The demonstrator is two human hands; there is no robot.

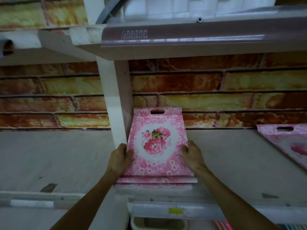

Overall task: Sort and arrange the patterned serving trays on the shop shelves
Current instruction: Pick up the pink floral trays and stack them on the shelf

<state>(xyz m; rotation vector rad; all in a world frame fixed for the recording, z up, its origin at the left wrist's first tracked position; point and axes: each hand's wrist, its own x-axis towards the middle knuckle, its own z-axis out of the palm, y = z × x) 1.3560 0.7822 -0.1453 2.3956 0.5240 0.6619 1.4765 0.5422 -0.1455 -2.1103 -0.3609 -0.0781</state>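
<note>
A pink floral tray with a handle slot at its far end lies on top of a small stack of like trays on the shelf board, close beside the white upright post. My left hand grips the top tray's left edge. My right hand grips its right edge, fingers curled over the rim. Another pink floral tray lies flat at the far right, partly cut off by the frame.
A brick-pattern wall backs the shelves. An upper shelf with white items overhangs. The left bay board lies beyond the post. A price rail runs along the shelf front, with goods below.
</note>
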